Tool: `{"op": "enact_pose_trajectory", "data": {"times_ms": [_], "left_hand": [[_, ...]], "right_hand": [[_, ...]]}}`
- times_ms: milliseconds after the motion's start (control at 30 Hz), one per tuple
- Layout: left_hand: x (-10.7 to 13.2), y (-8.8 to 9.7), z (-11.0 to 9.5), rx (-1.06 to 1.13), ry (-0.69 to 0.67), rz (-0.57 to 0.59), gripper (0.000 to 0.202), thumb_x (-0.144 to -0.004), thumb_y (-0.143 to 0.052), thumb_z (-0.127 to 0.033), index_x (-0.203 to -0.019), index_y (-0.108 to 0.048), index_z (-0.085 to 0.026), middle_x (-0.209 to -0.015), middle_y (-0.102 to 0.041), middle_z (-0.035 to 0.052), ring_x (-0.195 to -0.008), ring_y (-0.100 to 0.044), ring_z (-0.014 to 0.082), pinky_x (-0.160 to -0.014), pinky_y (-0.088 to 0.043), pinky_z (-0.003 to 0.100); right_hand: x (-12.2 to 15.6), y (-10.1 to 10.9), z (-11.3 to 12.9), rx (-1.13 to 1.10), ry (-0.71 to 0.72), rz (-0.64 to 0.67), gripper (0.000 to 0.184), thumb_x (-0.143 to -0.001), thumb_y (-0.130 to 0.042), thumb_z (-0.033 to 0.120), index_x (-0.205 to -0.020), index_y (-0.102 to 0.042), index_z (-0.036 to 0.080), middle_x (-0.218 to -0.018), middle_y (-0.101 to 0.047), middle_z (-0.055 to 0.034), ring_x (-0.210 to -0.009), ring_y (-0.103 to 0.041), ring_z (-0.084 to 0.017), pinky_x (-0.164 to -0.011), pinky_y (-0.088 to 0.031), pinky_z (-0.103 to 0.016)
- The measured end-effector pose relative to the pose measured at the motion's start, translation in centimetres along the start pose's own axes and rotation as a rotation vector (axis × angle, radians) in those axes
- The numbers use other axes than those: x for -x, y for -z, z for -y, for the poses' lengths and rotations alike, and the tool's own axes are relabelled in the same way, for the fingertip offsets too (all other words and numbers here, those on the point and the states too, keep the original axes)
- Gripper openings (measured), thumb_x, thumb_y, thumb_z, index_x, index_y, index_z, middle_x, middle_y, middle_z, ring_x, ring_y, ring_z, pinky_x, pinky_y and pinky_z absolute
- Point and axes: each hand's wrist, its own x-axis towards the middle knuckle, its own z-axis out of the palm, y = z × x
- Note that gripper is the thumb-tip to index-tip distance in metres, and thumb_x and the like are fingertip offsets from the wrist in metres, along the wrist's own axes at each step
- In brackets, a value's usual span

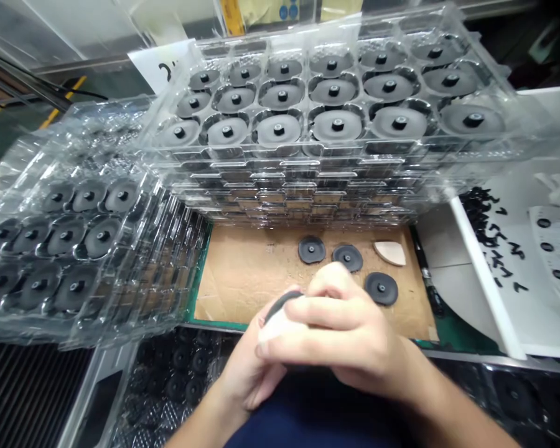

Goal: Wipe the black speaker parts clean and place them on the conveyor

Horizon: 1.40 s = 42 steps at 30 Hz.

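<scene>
Both my hands meet low in the middle, over the front edge of a brown cardboard mat (242, 274). My right hand (345, 336) lies on top, fingers curled leftward around a black rubber disc (280, 303) and something white under its fingertips. My left hand (245, 373) sits beneath, fingers closed up against the same disc. Three more black discs lie on the mat just beyond my hands: one (312, 250), a second (348, 257) and a third (381, 289). A pale wedge-shaped piece (391, 252) lies to their right.
A tall stack of clear plastic trays (308, 193) holding several black discs stands behind the mat. Another tray stack (74, 249) fills the left. A white bin (508, 292) with small black parts sits at right. Dark trays of discs lie below the mat's front edge.
</scene>
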Motion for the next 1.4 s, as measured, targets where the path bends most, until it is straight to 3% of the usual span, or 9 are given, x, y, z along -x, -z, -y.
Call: {"op": "enact_pose_trajectory", "data": {"times_ms": [67, 233, 433, 600, 867, 1033, 1167, 1267, 1400], "left_hand": [[0.2, 0.0, 0.0, 0.044, 0.053, 0.093, 0.047, -0.057, -0.083, -0.033, -0.099, -0.07, -0.016, -0.085, -0.072, 0.0024, -0.081, -0.067, 0.0168, -0.076, -0.053, 0.023], [0.6, 0.7, -0.2, 0.135, 0.08, 0.158, 0.057, -0.052, -0.084, -0.036, -0.105, -0.068, -0.021, -0.107, -0.07, 0.0069, -0.091, -0.068, 0.0248, -0.073, -0.057, 0.027], [0.3, 1.6, -0.4, 0.154, 0.105, 0.063, 0.063, -0.05, -0.083, -0.038, -0.109, -0.066, -0.022, -0.111, -0.069, 0.0073, -0.095, -0.067, 0.0243, -0.077, -0.057, 0.03], [-0.3, 2.1, -0.4, 0.145, 0.072, 0.022, 0.054, -0.062, -0.078, -0.038, -0.11, -0.065, -0.018, -0.118, -0.067, 0.0098, -0.105, -0.063, 0.0255, -0.084, -0.054, 0.03], [-0.6, 2.3, 0.4, 0.162, 0.0, -0.07, 0.052, -0.072, -0.072, -0.033, -0.12, -0.059, -0.019, -0.104, -0.071, 0.0081, -0.1, -0.066, 0.0216, -0.092, -0.05, 0.032], [-0.6, 2.0, 0.6, 0.093, -0.058, -0.07, 0.042, -0.071, -0.074, -0.028, -0.111, -0.064, -0.019, -0.109, -0.069, 0.0071, -0.101, -0.063, 0.0206, -0.09, -0.05, 0.03], [-0.7, 1.8, 0.9, -0.018, -0.065, -0.076, 0.04, -0.071, -0.074, -0.024, -0.11, -0.064, -0.02, -0.107, -0.068, 0.007, -0.094, -0.063, 0.0184, -0.081, -0.051, 0.026], [-0.8, 1.8, 0.9, -0.033, -0.085, -0.121, 0.041, -0.07, -0.074, -0.024, -0.109, -0.064, -0.022, -0.107, -0.068, 0.0054, -0.088, -0.064, 0.0164, -0.077, -0.051, 0.025], [-0.7, 1.4, 0.3, -0.036, -0.107, -0.082, 0.033, -0.066, -0.077, -0.024, -0.097, -0.068, -0.018, -0.089, -0.069, 0.0036, -0.086, -0.064, 0.0169, -0.081, -0.051, 0.026]], "right_hand": [[0.1, -0.3, -1.4, -0.163, -0.049, -0.045, 0.023, -0.093, -0.046, 0.02, -0.097, -0.068, 0.025, -0.083, -0.071, 0.0012, -0.075, -0.059, -0.014, -0.077, -0.043, -0.031], [3.3, -2.6, -4.5, -0.285, -0.733, -0.257, 0.025, -0.092, -0.049, 0.032, -0.112, -0.059, 0.022, -0.104, -0.068, -0.0044, -0.088, -0.064, -0.017, -0.073, -0.051, -0.028], [8.3, -7.4, -5.9, -0.124, -0.81, -0.127, 0.019, -0.084, -0.051, 0.024, -0.093, -0.067, 0.019, -0.091, -0.066, -0.0075, -0.083, -0.064, -0.02, -0.073, -0.053, -0.034], [10.3, -9.2, -4.8, 0.037, -0.828, -0.11, 0.028, -0.08, -0.056, 0.025, -0.106, -0.066, 0.022, -0.118, -0.055, -0.0126, -0.086, -0.063, -0.023, -0.072, -0.053, -0.041], [7.4, -6.3, -7.2, 0.023, -0.789, -0.173, 0.023, -0.088, -0.049, 0.028, -0.093, -0.069, 0.019, -0.091, -0.07, -0.0085, -0.086, -0.066, -0.023, -0.078, -0.053, -0.036], [3.1, -3.0, -2.6, -0.033, -0.692, -0.301, 0.025, -0.092, -0.046, 0.029, -0.108, -0.063, 0.021, -0.108, -0.068, -0.0061, -0.097, -0.064, -0.019, -0.08, -0.052, -0.03], [0.9, -2.8, 1.1, -0.014, -0.401, -0.143, 0.025, -0.091, -0.045, 0.017, -0.109, -0.062, 0.017, -0.094, -0.07, -0.0065, -0.083, -0.064, -0.018, -0.074, -0.052, -0.031], [0.2, -3.1, 1.4, 0.005, -0.402, -0.014, 0.024, -0.09, -0.046, 0.014, -0.104, -0.065, 0.015, -0.087, -0.069, -0.0061, -0.077, -0.064, -0.018, -0.07, -0.052, -0.031], [0.1, -3.0, 1.2, 0.004, -0.328, -0.202, 0.026, -0.091, -0.043, 0.013, -0.109, -0.062, 0.009, -0.091, -0.069, -0.0097, -0.084, -0.062, -0.019, -0.076, -0.05, -0.032]]}}
